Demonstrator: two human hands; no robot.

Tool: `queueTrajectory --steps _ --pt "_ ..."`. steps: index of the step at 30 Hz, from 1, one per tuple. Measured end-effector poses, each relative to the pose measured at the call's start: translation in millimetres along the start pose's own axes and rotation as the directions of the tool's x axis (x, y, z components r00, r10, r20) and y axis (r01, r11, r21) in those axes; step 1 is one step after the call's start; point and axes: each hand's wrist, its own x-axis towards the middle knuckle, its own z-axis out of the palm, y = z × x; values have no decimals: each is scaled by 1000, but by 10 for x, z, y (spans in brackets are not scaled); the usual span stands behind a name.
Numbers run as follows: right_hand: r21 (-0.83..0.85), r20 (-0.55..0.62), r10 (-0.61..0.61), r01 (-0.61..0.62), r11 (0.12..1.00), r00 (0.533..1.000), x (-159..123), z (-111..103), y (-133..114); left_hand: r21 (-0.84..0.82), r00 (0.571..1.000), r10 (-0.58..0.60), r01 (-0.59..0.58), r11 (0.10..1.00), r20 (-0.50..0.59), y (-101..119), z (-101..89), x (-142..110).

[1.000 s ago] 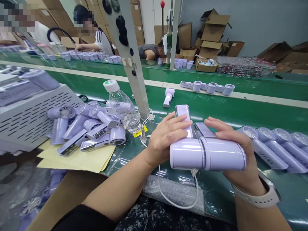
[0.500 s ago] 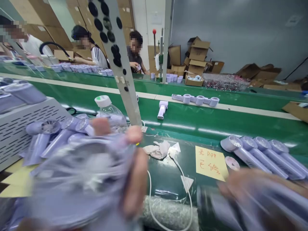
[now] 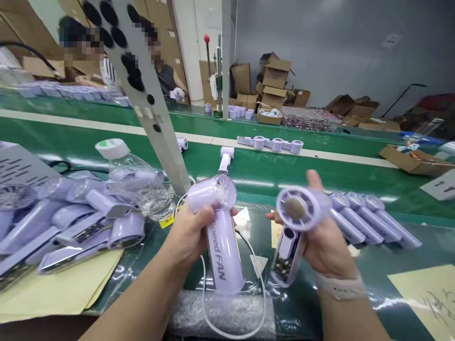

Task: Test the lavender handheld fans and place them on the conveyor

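My left hand (image 3: 194, 227) is closed around a lilac handheld fan (image 3: 225, 251), thumb at the neck, with "Speed FAN" lettering on its handle. In my right hand (image 3: 325, 246) is a second handheld fan (image 3: 296, 208), slightly blurred. Its round end faces me, and its handle is open, showing electronic parts inside. The thumb points up and a fingertip shows behind the fan. A white cable (image 3: 263, 284) loops on the bench below the two fans. Beside the right hand, several handheld fans (image 3: 355, 218) lie in a row.
Several fans and open fan parts (image 3: 81, 213) are heaped at left, near a clear plastic bottle (image 3: 138, 184). A slanted metal post (image 3: 156, 128) rises behind it. Bubble wrap (image 3: 220, 315) lies at the front edge. Across the green conveyor (image 3: 320, 175), people work beside a hand press (image 3: 218, 80).
The view has shifted right. My left hand, earlier close to the camera with a fan, is lower and farther away. My right hand has come inward from the right with its fan.
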Motion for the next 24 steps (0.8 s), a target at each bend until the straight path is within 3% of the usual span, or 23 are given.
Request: queueTrajectory --steps 2,4,8,11,17,24 --pt "248 20 123 -125 961 992 108 95 86 -26 990 -89 87 996 -106 -80 24 50" --pt "479 121 196 -230 847 973 168 150 153 -78 976 -152 141 987 -158 -133 57 74" --pt "662 296 134 -304 685 946 102 198 212 -95 966 -251 244 965 -68 -143 100 52" --pt "658 382 108 -352 666 918 21 228 218 -68 971 -237 237 969 11 -131 112 31" --pt "611 500 107 -438 660 859 -35 243 210 -36 983 -185 185 982 4 -133 144 35" --pt "446 346 293 -431 785 891 -28 267 165 -39 979 -189 192 981 69 -156 120 -9"
